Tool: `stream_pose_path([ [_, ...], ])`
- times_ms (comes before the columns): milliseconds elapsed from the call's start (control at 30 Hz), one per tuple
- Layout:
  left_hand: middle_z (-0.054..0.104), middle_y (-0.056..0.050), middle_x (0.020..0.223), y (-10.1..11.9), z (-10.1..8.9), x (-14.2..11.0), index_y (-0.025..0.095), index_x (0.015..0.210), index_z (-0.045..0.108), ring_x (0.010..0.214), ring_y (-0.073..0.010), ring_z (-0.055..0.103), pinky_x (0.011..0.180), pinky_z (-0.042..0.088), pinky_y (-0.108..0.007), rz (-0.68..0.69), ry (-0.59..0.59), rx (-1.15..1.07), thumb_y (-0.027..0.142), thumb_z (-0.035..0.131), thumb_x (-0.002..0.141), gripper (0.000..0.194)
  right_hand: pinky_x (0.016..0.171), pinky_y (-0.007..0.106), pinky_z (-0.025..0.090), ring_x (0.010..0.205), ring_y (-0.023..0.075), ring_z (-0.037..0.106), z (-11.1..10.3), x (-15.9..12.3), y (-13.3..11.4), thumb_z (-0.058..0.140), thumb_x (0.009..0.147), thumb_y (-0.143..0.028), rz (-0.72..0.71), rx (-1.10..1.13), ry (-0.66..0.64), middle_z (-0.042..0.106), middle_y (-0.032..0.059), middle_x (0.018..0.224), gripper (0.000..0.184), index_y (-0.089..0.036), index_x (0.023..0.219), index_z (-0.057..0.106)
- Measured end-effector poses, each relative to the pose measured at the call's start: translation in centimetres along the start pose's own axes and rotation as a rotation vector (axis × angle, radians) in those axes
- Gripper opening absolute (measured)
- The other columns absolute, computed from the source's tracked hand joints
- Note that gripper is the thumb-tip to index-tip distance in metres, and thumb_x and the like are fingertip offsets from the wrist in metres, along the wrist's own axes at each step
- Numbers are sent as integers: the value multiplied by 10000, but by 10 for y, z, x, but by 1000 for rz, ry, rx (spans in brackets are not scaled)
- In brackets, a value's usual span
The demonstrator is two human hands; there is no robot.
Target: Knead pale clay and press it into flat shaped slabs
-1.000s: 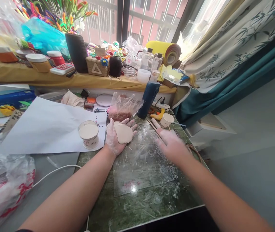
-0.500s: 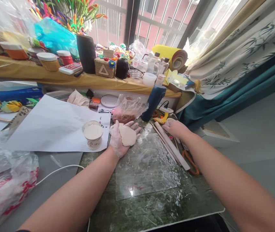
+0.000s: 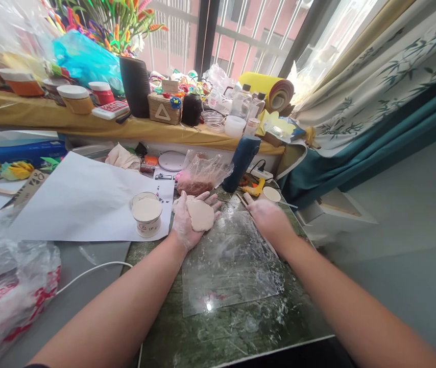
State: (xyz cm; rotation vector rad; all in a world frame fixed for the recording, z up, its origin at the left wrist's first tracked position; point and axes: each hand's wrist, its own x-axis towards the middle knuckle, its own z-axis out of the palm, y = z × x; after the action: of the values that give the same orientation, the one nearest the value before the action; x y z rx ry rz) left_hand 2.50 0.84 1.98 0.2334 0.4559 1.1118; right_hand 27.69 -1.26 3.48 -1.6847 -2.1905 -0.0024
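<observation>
My left hand (image 3: 187, 225) is palm up with its fingers spread. Across the palm and fingers rests a flat, pale piece of clay (image 3: 201, 214). My right hand (image 3: 269, 217), dusted white and blurred, lies over a pale rolling rod (image 3: 247, 198) whose far end shows beyond it; its fingers are hidden. Just behind this hand stands a small white cup (image 3: 271, 194). Beneath and between my hands lies a clear sheet (image 3: 229, 271) smeared with white powder. Left of my left hand, a paper cup (image 3: 147, 214) filled with a pale material stands on white paper (image 3: 80, 204).
A dark blue bottle (image 3: 242, 163) and a plastic bag of reddish-brown material (image 3: 198, 179) stand behind my hands. Beside the bottle is a yellow glue gun (image 3: 255, 187). Jars and craft supplies crowd the ledge (image 3: 103, 125). A white cord (image 3: 95, 268) crosses the left side.
My right hand has moved left and toward me, from the small white cup to the rolling rod. The cup is now in plain view. My left hand and the clay have hardly moved.
</observation>
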Motion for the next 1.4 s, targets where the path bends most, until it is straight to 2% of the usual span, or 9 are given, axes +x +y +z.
stream_pose_path([
  [133, 679, -201, 1240, 2, -2, 1, 136, 1121, 672, 1224, -374, 621, 917, 558, -502, -3, -24, -10, 704, 378, 935, 665, 1228, 491, 233, 1503, 314, 308, 36, -28, -79, 418, 1003, -463, 11, 104, -325, 386, 186, 1600, 634, -64, 1494, 460],
  [267, 676, -205, 1245, 4, -3, 0, 128, 1139, 671, 1220, -384, 621, 928, 553, -529, 9, -57, -31, 703, 370, 935, 680, 1269, 485, 66, 1560, 319, 88, 35, -62, -135, 429, 980, -568, -100, 188, -444, 176, 219, 1661, 840, 5, 1572, 264],
  [400, 663, -202, 1274, 4, -3, 0, 130, 1166, 665, 1229, -387, 615, 932, 552, -531, 0, -56, -33, 706, 373, 929, 688, 1280, 443, 53, 1566, 248, 83, 15, -98, -122, 434, 987, -569, -297, 244, -550, 147, 99, 1682, 796, -130, 1612, 207],
  [600, 661, -196, 1275, 3, -2, 0, 139, 1149, 666, 1217, -370, 623, 930, 554, -531, -8, -34, -9, 724, 371, 919, 694, 1259, 545, 107, 1559, 337, 36, 26, -81, -105, 412, 988, -558, 177, 114, -346, 98, 189, 1669, 836, -23, 1596, 204],
  [733, 665, -192, 1269, 4, -2, -2, 146, 1165, 663, 1213, -363, 628, 937, 548, -542, -8, -62, -12, 714, 377, 922, 681, 1280, 467, 50, 1563, 278, 92, 26, -89, -133, 519, 945, -591, -283, 324, -469, 191, 167, 1662, 878, -73, 1597, 240],
  [800, 667, -194, 1266, 4, -1, -2, 144, 1157, 666, 1213, -361, 629, 946, 544, -546, -8, -68, -17, 708, 383, 925, 673, 1284, 444, 73, 1561, 245, 121, 18, -99, -126, 499, 970, -565, -305, 352, -500, 198, 116, 1669, 809, -141, 1607, 235],
  [1033, 665, -187, 1282, 3, 3, -7, 153, 1170, 657, 1244, -362, 614, 970, 535, -538, -8, -66, -15, 702, 419, 916, 650, 1248, 541, 202, 1521, 288, 277, 11, -96, -66, 475, 997, -520, 159, 564, -254, 371, 115, 1620, 601, -222, 1518, 453],
  [1233, 573, -207, 1430, 0, 11, -19, 145, 1291, 606, 1329, -378, 549, 1062, 462, -562, -34, -162, -12, 703, 456, 904, 695, 1071, 494, 482, 1190, 267, 644, 32, -62, -91, 658, 894, -467, 574, 1470, 154, 702, 85, 1244, 330, -248, 1139, 677],
  [1400, 588, -217, 1420, 3, 28, -29, 139, 1353, 586, 1367, -369, 516, 1115, 421, -511, -34, -257, 81, 720, 495, 882, 754, 805, 391, 602, 768, 203, 707, 39, -39, -105, 788, 773, -423, 714, 1897, 58, 710, 30, 807, 265, -210, 863, 658],
])
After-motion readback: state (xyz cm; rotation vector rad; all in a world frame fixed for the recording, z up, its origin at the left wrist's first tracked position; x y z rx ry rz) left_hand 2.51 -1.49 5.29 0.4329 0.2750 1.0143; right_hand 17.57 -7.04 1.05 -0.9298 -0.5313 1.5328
